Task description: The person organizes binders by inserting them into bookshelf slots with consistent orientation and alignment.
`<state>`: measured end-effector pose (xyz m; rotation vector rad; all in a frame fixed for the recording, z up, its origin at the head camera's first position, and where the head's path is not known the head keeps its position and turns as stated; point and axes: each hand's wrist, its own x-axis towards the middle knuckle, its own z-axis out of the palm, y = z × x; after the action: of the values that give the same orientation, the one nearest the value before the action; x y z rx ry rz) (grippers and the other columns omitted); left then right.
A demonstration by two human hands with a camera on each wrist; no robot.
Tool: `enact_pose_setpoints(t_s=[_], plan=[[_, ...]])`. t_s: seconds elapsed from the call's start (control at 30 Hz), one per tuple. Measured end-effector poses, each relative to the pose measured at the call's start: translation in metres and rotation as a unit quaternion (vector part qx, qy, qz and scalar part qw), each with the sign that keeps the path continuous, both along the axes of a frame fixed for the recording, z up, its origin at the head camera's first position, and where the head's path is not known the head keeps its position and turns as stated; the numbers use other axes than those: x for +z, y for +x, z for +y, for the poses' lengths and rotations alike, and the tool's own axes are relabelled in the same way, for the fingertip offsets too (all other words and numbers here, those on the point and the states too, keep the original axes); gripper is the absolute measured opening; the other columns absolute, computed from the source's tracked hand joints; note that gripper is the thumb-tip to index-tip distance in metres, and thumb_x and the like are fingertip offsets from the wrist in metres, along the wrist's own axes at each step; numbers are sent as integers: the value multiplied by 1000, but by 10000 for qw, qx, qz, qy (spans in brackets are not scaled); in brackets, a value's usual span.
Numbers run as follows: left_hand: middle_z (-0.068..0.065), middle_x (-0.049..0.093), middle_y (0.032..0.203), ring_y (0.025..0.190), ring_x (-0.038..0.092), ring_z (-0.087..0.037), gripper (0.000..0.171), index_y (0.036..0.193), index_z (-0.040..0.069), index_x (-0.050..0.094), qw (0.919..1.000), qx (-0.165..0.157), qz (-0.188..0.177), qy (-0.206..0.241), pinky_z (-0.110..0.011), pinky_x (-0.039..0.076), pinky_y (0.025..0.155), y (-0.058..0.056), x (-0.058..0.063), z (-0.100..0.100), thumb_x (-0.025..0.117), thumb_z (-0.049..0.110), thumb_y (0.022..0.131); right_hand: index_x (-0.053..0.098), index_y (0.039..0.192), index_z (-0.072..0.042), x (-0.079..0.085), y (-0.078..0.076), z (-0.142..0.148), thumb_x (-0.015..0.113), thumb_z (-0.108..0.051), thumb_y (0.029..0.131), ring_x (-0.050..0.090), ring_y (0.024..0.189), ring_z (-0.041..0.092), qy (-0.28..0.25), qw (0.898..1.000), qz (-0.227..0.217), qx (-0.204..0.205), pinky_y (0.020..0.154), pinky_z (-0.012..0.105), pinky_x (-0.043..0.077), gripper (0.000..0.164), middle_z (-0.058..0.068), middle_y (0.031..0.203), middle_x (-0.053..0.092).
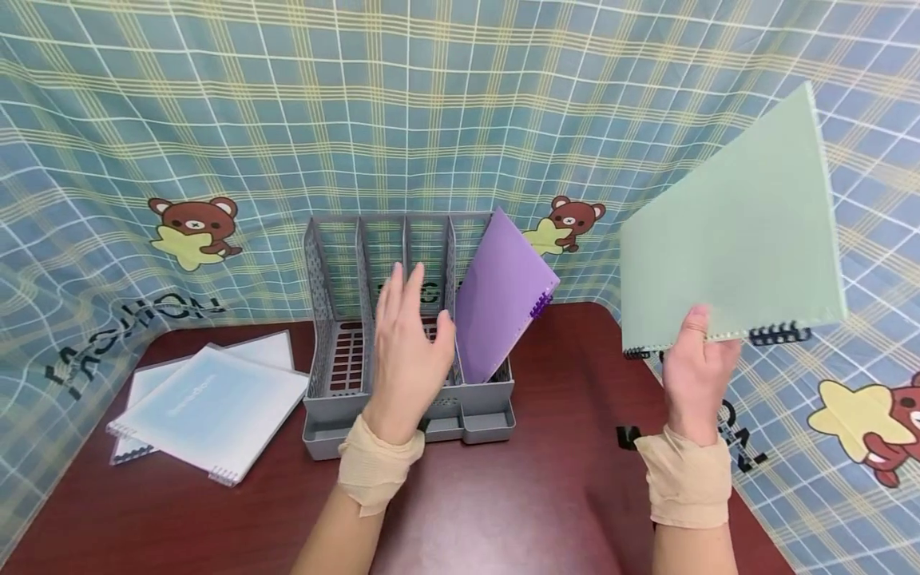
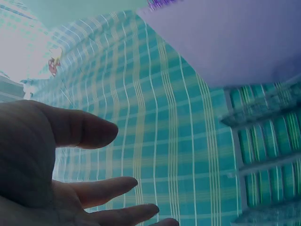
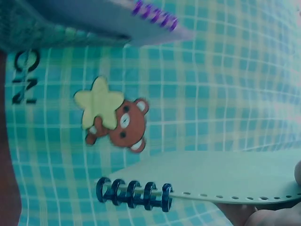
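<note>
My right hand (image 1: 699,382) grips a pale green ring-bound notebook (image 1: 729,228) by its punched bottom edge, thumb on the near face, holding it up at the right. Black binding rings (image 3: 134,194) show on that edge in the right wrist view. A purple notebook (image 1: 501,295) leans in the rightmost slot of a grey desk file rack (image 1: 410,407), its purple rings outward. My left hand (image 1: 410,351) hovers before the rack's middle slots, fingers extended and thumb apart, with nothing held. In the left wrist view the purple notebook (image 2: 230,42) is above the fingers.
Two clear-covered notebooks (image 1: 208,403) lie overlapped on the dark red table (image 1: 460,519) left of the rack. Plaid cloth (image 1: 446,104) with bears hangs behind and at both sides. A small black piece (image 1: 628,437) lies near the table's right edge.
</note>
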<state>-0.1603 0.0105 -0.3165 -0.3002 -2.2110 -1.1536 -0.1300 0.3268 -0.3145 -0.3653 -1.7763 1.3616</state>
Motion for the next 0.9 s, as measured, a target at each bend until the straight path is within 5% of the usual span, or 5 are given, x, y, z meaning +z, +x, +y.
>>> enact_pose_setpoints(t_s=[0.3,0.6,0.73,0.83,0.9], plan=[[-11,8,165,150,2,-33,68,158,19,29,9976,413,-554,-104,-59,14,116,-1,-2,-46,57,28,96,42,146,-10,29,15,-42,51,-17,101,44,129,16,-367,9881,1478,229,110,21,30,46,5,141,50],[-16,6,164,147,-2,-46,71,159,16,25,9937,818,-628,-450,-60,5,117,-11,-11,-95,56,26,96,40,142,4,50,32,-72,50,1,97,45,129,25,-1248,9321,3335,658,112,27,30,45,17,139,50],[-16,4,165,146,-4,-49,73,160,18,22,9903,934,-927,-446,-65,4,114,-14,-13,-117,56,29,96,40,140,6,57,34,-86,51,5,96,46,125,28,-1576,9077,3800,828,111,30,33,45,20,135,51],[-15,1,165,146,-8,-48,76,161,21,19,9861,1092,-1169,-447,-69,1,112,-14,-14,-133,58,30,95,43,137,7,58,33,-96,51,6,95,46,122,30,-1764,8998,3856,1025,110,32,34,42,22,131,52],[-15,-1,165,147,-11,-44,79,161,20,17,9832,1174,-1318,-463,-70,-1,111,-14,-14,-143,58,31,95,42,138,6,57,30,-103,51,5,96,46,122,29,-1727,9049,3744,1061,110,30,33,43,20,131,51]])
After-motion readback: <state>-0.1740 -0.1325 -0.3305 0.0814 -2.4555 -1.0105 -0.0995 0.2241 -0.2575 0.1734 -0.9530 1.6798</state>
